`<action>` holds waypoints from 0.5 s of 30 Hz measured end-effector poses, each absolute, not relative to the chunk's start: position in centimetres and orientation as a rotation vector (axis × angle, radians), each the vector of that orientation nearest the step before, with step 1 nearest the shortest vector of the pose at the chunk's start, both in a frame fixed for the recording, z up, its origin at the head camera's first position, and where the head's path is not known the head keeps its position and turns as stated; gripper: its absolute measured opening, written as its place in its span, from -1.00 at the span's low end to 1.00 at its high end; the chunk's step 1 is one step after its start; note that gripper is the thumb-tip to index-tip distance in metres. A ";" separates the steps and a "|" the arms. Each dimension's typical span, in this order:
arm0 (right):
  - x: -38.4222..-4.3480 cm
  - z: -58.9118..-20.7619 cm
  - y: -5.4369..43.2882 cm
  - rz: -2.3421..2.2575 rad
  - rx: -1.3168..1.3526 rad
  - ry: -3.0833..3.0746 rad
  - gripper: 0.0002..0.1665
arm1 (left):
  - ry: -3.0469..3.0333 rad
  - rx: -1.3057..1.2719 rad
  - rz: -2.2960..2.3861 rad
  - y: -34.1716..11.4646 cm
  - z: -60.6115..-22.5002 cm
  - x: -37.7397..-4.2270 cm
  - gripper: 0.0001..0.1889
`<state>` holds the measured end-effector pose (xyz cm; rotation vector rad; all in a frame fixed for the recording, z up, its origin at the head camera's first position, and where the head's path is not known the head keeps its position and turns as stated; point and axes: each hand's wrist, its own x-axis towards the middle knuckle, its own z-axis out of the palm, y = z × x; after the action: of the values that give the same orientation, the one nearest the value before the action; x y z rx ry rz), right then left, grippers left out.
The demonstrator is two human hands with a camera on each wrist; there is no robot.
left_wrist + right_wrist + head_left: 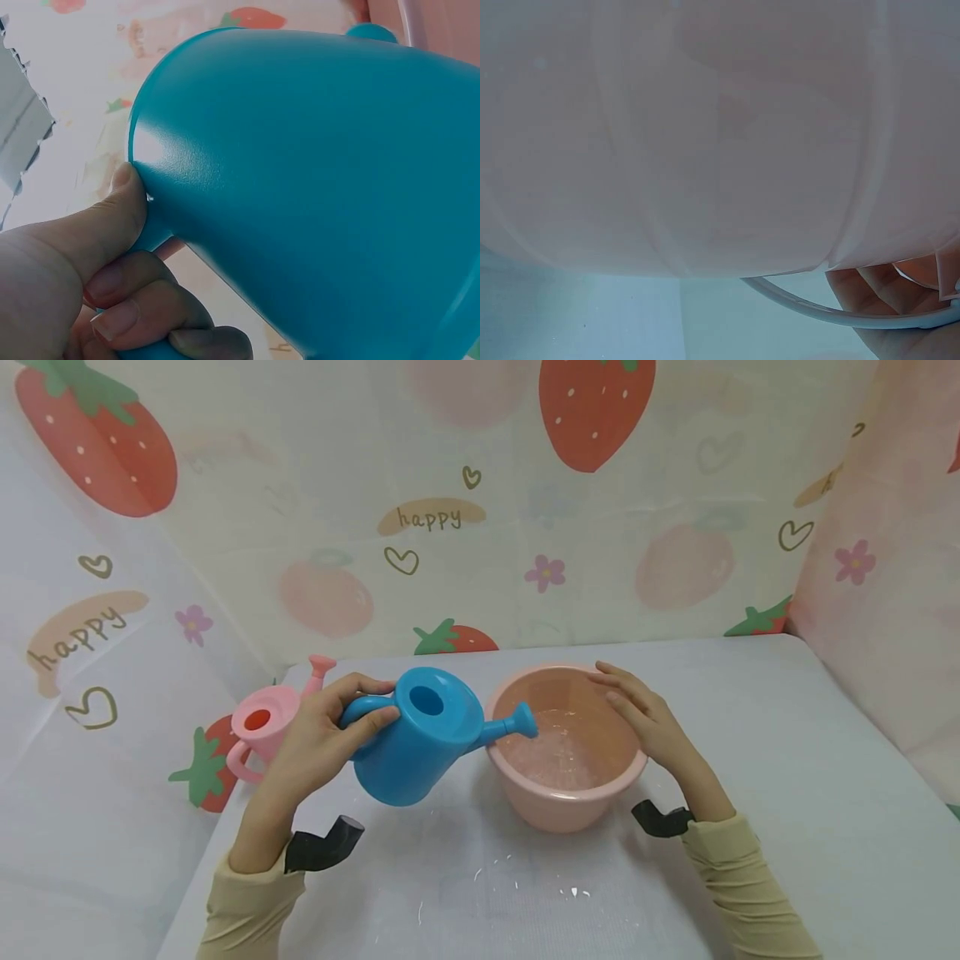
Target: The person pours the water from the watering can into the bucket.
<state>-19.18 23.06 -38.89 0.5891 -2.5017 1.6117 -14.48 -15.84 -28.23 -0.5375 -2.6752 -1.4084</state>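
A blue watering can point(416, 747) is in my left hand point(318, 739), gripped by its handle at the back. In the left wrist view the fingers point(150, 307) curl round the handle and the thumb presses the can's upper edge. The can leans right, its spout head point(522, 720) over the near left part of a pink basin point(566, 806). Clear water shows at the bottom of the basin. My right hand point(645, 714) holds the basin's right rim, with fingers over its inner side. The basin's wall fills most of the right wrist view.
Left of the blue can stands a pink watering can point(273, 718), partly behind my left hand. Water drops point(576, 892) lie on the white table in front of the basin. A strawberry-printed cloth point(592, 560) hangs behind the table and along both sides.
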 end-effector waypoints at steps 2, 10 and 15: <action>-19.2 -38.9 23.0 1.615 0.590 -2.500 -0.57 | -2.679 -0.534 -1.409 -15.9 -28.2 -14.5 -0.65; -19.3 -39.0 23.1 1.610 0.586 -2.508 -0.57 | -2.700 -0.511 -1.419 -15.7 -28.0 -14.5 -0.66; -19.3 -38.9 23.1 1.612 0.586 -2.513 -0.57 | -2.724 -0.488 -1.409 -15.7 -27.8 -14.4 -0.65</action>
<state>-19.30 23.13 -38.95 0.5861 -2.5125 1.6123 -14.41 -15.69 -27.80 -0.4877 -2.7236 -1.4095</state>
